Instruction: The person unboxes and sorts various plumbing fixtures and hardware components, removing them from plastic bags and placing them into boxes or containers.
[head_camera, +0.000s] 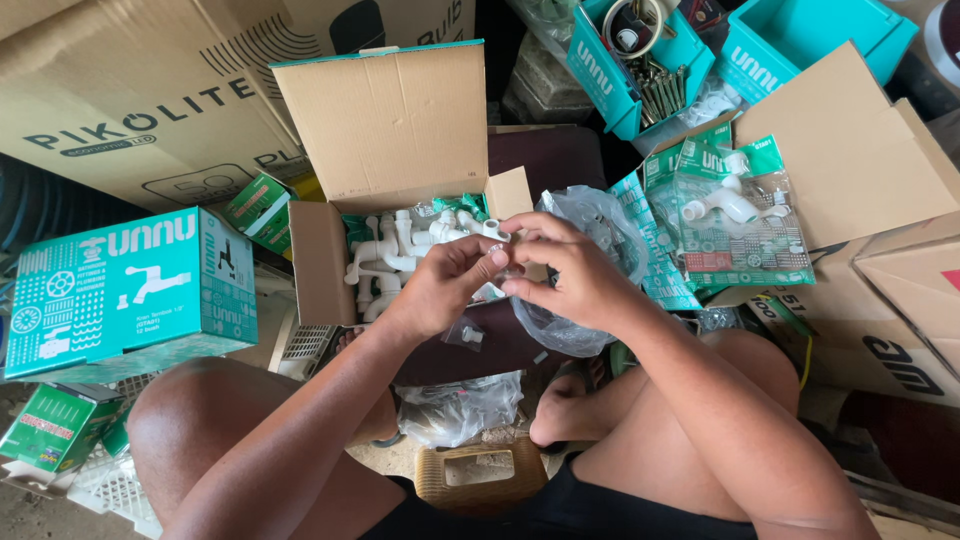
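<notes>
Seated person, knees apart, hands meeting at scene centre. Left hand (445, 285) and right hand (570, 270) both pinch a small white plastic fitting (497, 252) between thumbs and fingertips; the piece is mostly hidden by the fingers. A clear crumpled plastic bag (590, 225) hangs behind and under the right hand.

Just beyond the hands: an open brown cardboard box (390, 130), flap raised, filled with white plastic taps (400, 255).

Near left: a teal printed carton (130, 295).

Far right: a bagged white tap on a teal-green card (735, 210), lying on a flat sheet of brown cardboard (850, 150).

Far centre: an open teal box of metal screws (640, 60).

Between the knees, near: a woven tan stool (480, 470).
</notes>
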